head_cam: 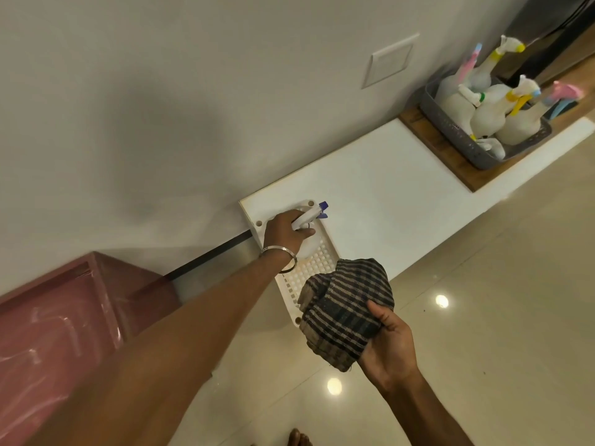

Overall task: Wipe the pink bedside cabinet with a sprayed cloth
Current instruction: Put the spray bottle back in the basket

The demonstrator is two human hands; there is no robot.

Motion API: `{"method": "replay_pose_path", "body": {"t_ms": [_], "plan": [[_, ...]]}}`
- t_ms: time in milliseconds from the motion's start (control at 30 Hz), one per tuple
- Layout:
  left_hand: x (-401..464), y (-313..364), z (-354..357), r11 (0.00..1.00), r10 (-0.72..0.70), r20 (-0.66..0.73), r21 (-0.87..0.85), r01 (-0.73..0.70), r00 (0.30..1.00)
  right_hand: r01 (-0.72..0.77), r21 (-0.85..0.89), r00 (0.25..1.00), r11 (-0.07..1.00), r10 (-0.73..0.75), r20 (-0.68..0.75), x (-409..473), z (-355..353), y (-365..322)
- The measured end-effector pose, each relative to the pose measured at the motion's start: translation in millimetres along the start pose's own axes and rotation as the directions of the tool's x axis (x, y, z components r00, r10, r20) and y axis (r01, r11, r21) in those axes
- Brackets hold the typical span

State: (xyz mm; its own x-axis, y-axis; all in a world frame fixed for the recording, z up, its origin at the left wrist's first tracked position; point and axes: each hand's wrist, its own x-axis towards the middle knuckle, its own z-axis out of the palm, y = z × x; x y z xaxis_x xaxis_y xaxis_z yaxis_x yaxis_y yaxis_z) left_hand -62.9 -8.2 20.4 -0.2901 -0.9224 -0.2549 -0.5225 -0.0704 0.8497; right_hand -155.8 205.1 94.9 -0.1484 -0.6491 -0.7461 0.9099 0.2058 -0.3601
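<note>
Left hand [285, 231] wrapped round spray bottle [309, 217] in white basket [318, 262], mid-frame. Right hand [391, 346] clutches striped cloth [346, 309] bunched, likely for spraying. Pink cabinet [54, 320] lower left, untouched.

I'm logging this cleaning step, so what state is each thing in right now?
Left hand: gripping white spray bottle over white perforated basket.
Right hand: holding crumpled striped cloth.
Pink bedside cabinet: untouched.
Grey basket: full of spray bottles.
</note>
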Motion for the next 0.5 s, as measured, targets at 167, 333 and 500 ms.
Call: {"method": "replay_pose_path", "body": {"t_ms": [167, 333, 500], "plan": [[-3, 1, -1, 0.999, 0.02, 0.031, -0.028, -0.019, 0.999, -0.002, -0.003, 1.0, 1.0, 0.002, 0.003, -2, 2, -1], [-16, -11, -10, 0.989, -0.065, 0.061, -0.131, 0.073, 0.996, -0.012, 0.004, 1.0, 1.0, 0.012, 0.009, -7, 4, -4], [-49, -7, -27, 0.946, -0.246, -0.078, -0.235, 0.222, 0.966, -0.001, 0.001, 1.0, 1.0, 0.001, 0.03, -19, 18, -7]]}}
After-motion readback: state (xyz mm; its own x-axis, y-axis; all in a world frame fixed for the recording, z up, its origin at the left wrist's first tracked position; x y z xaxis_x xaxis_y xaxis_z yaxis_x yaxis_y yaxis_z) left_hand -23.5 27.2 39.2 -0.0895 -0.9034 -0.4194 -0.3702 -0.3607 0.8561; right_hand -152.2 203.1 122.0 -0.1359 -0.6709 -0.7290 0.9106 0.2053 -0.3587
